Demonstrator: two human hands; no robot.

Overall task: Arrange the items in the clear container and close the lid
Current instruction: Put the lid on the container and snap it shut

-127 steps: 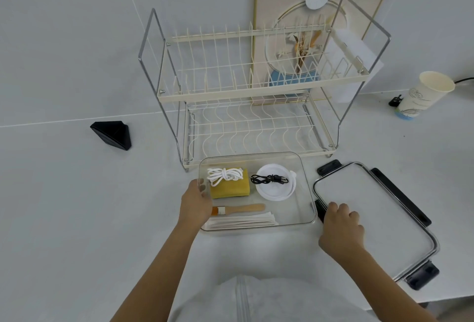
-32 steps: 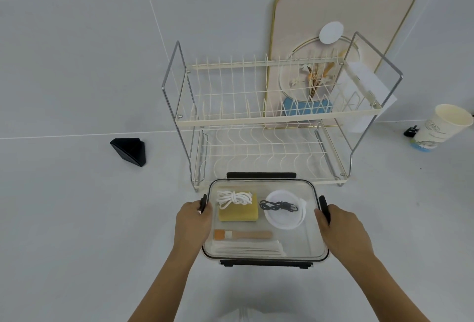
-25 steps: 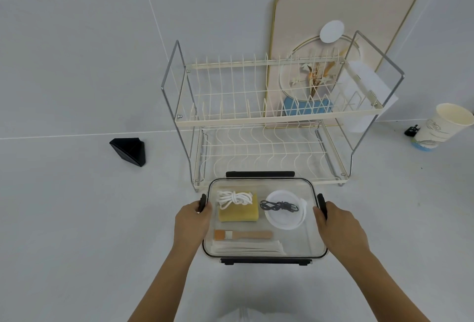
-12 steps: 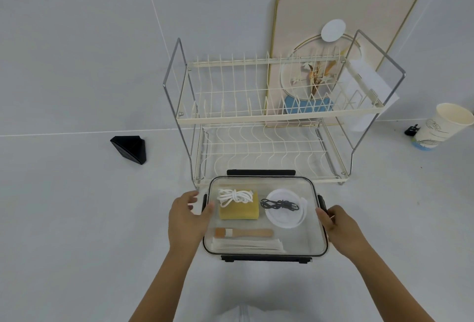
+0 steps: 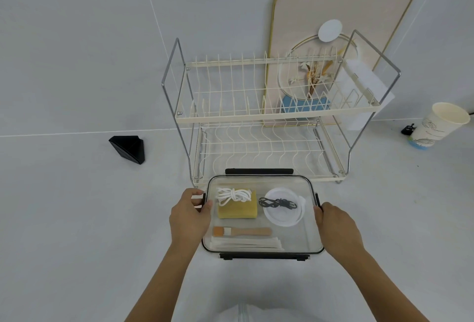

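Note:
The clear container (image 5: 295, 241) sits in front of me with its black-rimmed lid on top. Through the lid I see a white rope (image 5: 233, 194) on a yellow sponge (image 5: 238, 211), a black cable (image 5: 278, 203) on a white round dish (image 5: 283, 218), a wooden brush (image 5: 243, 231) and white strips (image 5: 246, 244). My left hand (image 5: 188, 218) is at the left side, thumb on the lid and fingers around the left latch (image 5: 204, 200). My right hand (image 5: 337, 223) curls its fingertips against the right latch (image 5: 317, 200).
A two-tier cream dish rack (image 5: 256, 116) stands directly behind the container. A framed board (image 5: 341, 9) leans on the wall behind it. A black wedge (image 5: 128, 148) lies at the left; a paper cup (image 5: 441, 124) and a small black clip (image 5: 407, 129) lie at the far right.
The lid, earlier lying to the right, now covers the container. In the last second both hands eased off the sides and their fingers shifted onto the side latches.

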